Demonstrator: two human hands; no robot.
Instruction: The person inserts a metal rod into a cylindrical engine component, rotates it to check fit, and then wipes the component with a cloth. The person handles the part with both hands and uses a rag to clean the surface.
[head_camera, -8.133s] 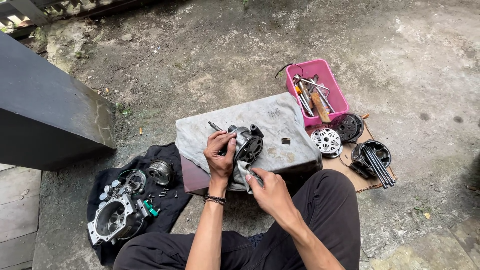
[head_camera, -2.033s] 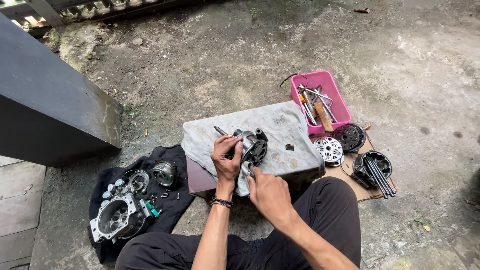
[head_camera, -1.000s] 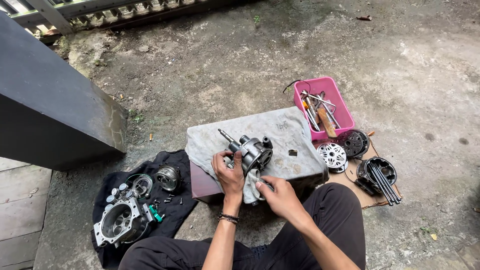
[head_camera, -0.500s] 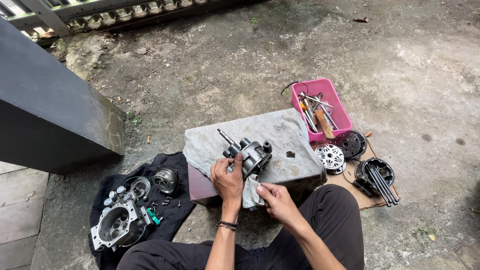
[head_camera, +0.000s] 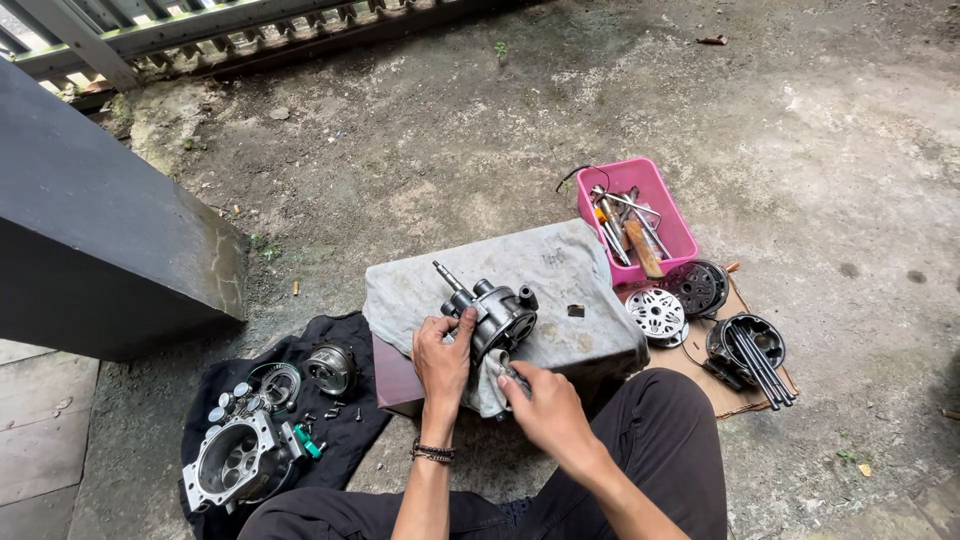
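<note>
Head view: left hand (head_camera: 444, 352) closed round the engine part (head_camera: 492, 316), now tipped so its shaft points far-left, on the cloth-covered block (head_camera: 590, 340). Right hand (head_camera: 541, 402) has dropped nearer, pinching a rag (head_camera: 487, 385) under the part. Pink tray (head_camera: 676, 224) untouched, right.

Both forearms reach forward side by side, the left hand (head_camera: 443, 352) curled in a grip, the right hand (head_camera: 540, 408) half-closed, fingers bent.

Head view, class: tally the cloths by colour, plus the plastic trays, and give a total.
Grey cloth over the block: 1
Black cloth on the ground: 1
Pink plastic tray of tools: 1
Total: 3
</note>
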